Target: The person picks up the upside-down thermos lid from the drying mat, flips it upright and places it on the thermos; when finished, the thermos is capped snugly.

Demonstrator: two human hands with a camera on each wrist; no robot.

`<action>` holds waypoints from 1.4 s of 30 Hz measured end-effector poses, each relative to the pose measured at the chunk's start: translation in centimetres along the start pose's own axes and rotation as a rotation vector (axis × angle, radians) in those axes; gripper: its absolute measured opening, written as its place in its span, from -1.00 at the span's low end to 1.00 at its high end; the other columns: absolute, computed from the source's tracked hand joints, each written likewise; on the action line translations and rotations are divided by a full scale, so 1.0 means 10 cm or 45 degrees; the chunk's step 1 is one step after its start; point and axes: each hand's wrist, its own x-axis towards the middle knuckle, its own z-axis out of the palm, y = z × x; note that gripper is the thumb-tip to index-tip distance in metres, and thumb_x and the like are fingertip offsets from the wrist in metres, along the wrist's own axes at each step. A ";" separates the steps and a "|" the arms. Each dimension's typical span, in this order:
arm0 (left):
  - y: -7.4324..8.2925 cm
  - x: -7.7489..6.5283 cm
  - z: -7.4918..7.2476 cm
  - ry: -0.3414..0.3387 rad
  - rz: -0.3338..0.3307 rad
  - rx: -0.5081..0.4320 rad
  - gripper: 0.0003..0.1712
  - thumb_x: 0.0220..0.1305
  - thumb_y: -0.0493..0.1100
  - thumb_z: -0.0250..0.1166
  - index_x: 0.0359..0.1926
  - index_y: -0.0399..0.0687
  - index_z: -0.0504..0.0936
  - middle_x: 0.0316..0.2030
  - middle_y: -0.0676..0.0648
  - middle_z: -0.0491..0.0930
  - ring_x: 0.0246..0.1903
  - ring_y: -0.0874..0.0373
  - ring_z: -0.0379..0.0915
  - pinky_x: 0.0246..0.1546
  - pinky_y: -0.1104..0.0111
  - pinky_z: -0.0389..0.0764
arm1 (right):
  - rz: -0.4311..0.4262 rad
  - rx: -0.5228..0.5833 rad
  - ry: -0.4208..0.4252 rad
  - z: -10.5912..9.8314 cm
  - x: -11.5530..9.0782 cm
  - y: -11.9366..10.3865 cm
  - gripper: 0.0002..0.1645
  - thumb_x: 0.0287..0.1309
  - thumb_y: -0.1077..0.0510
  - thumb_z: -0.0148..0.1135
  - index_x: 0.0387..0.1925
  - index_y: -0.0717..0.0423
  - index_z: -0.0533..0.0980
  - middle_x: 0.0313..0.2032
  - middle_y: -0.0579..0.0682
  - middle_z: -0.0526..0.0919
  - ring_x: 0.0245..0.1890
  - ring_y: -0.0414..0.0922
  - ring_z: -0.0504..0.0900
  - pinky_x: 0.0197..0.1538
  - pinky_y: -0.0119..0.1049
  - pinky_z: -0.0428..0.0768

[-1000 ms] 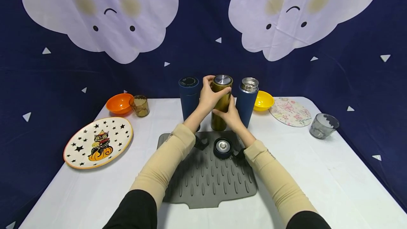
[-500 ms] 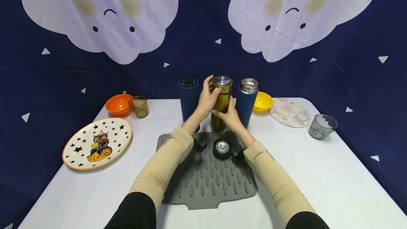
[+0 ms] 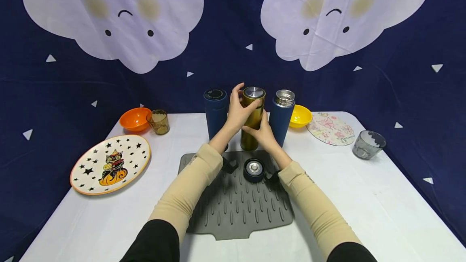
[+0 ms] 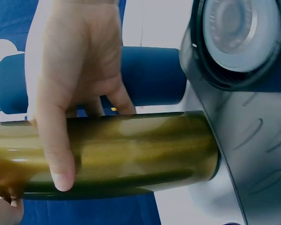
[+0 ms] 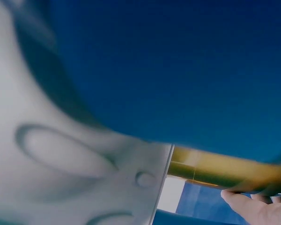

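Note:
A gold vacuum flask (image 3: 253,118) with a silver-topped cap stands upright behind the mat. My left hand (image 3: 237,113) grips it near the top, thumb across the front and fingers on the far left side. Lower down, my right hand (image 3: 265,134) holds the body from the right; the left wrist view shows this right hand (image 4: 84,56) with its thumb laid over the gold side. Left of the hands stands a capped blue flask (image 3: 215,114); to the right, an uncapped blue flask (image 3: 281,118) shows its steel mouth. A dark round lid (image 3: 254,169) lies on the mat.
The grey ridged mat (image 3: 236,221) lies in front of the flasks. At left are a cat plate (image 3: 134,155), an orange bowl (image 3: 134,121) and an amber glass (image 3: 160,124). Rightward are a yellow bowl (image 3: 300,117), a floral disc (image 3: 331,128) and a grey glass (image 3: 368,145).
The left hand's thumb loosens and lies back across the flask's upper front, and its fingers shift around the cap. The right hand and the flask stay in place.

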 end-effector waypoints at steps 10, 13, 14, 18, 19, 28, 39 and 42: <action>0.02 -0.03 0.00 -0.006 -0.014 -0.018 -0.19 0.12 0.04 0.28 0.35 0.18 0.12 0.28 -0.07 0.09 0.09 0.05 0.25 0.06 0.22 0.38 | 0.001 0.011 -0.011 0.01 -0.01 0.00 0.09 0.08 0.10 0.29 0.41 0.03 -0.23 0.28 0.21 0.16 0.25 0.10 0.23 0.26 0.00 0.21; 0.01 -0.01 0.02 0.024 0.016 0.058 -0.08 0.01 0.00 0.41 0.36 0.17 0.13 0.22 -0.12 0.06 0.03 0.03 0.25 0.04 0.23 0.39 | -0.012 -0.001 -0.010 0.00 0.01 0.01 0.09 0.09 0.12 0.28 0.41 0.05 -0.24 0.29 0.21 0.14 0.27 0.09 0.21 0.28 -0.02 0.18; 0.02 -0.01 0.02 0.031 0.027 0.074 -0.07 0.01 -0.02 0.42 0.36 0.16 0.13 0.20 -0.14 0.06 0.02 0.03 0.25 0.03 0.24 0.38 | -0.015 -0.006 -0.011 0.00 0.01 0.01 0.09 0.09 0.12 0.28 0.41 0.05 -0.24 0.30 0.21 0.14 0.27 0.09 0.20 0.28 -0.02 0.17; 0.01 -0.02 0.02 0.026 0.067 0.065 -0.15 0.09 -0.10 0.32 0.36 0.11 0.10 0.13 -0.18 0.15 0.02 0.03 0.25 0.02 0.23 0.38 | -0.034 -0.003 -0.011 0.00 0.02 0.01 0.08 0.08 0.13 0.29 0.41 0.07 -0.23 0.29 0.24 0.13 0.27 0.11 0.20 0.28 -0.01 0.16; 0.01 -0.02 0.02 0.013 0.073 0.046 -0.18 0.12 -0.12 0.27 0.37 0.10 0.09 0.14 -0.19 0.18 0.02 0.03 0.27 0.03 0.21 0.38 | -0.034 -0.001 -0.011 0.00 0.02 0.01 0.08 0.08 0.14 0.30 0.40 0.07 -0.22 0.29 0.24 0.14 0.26 0.11 0.21 0.28 0.00 0.17; 0.00 -0.01 0.01 -0.010 0.031 -0.012 -0.20 0.16 -0.02 0.16 0.39 0.11 0.06 0.28 -0.15 0.11 0.16 0.02 0.19 0.15 0.17 0.29 | -0.017 -0.004 -0.013 0.01 0.02 0.02 0.09 0.08 0.09 0.30 0.41 0.02 -0.23 0.28 0.21 0.17 0.24 0.10 0.24 0.24 0.00 0.23; -0.03 -0.01 -0.02 -0.017 0.084 0.018 -0.19 0.15 -0.15 0.17 0.39 0.07 0.01 0.16 -0.16 0.32 0.05 0.00 0.37 0.06 0.22 0.40 | -0.006 0.028 -0.037 -0.02 -0.06 -0.15 0.08 0.11 0.15 0.26 0.41 0.06 -0.26 0.28 0.27 0.14 0.26 0.15 0.21 0.25 0.04 0.19; -0.04 -0.02 -0.04 -0.057 0.075 -0.012 -0.19 0.17 -0.10 0.10 0.41 0.08 -0.01 0.27 -0.14 0.25 0.16 0.03 0.29 0.16 0.23 0.31 | 0.009 0.036 -0.044 -0.03 -0.10 -0.24 0.06 0.11 0.19 0.24 0.41 0.12 -0.26 0.27 0.30 0.15 0.24 0.18 0.23 0.25 0.05 0.20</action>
